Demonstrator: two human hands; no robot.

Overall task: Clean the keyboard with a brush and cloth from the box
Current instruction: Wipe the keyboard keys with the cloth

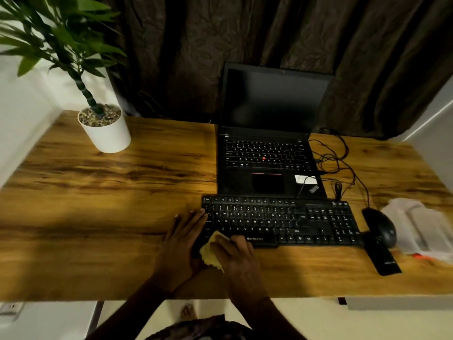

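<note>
Yellow cloth bunched in right hand, fingers curled round it, pressed at keyboard front-left corner. Left hand flat on keyboard's left end, fingers straight. Clear box off right of keyboard.

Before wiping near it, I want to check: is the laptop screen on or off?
It looks off: the laptop lid stands open, but the screen is dark, showing no picture.

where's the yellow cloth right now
In the head view, the yellow cloth is low centre, held under the right hand at the front-left corner of the keyboard, beside the left hand.
</note>
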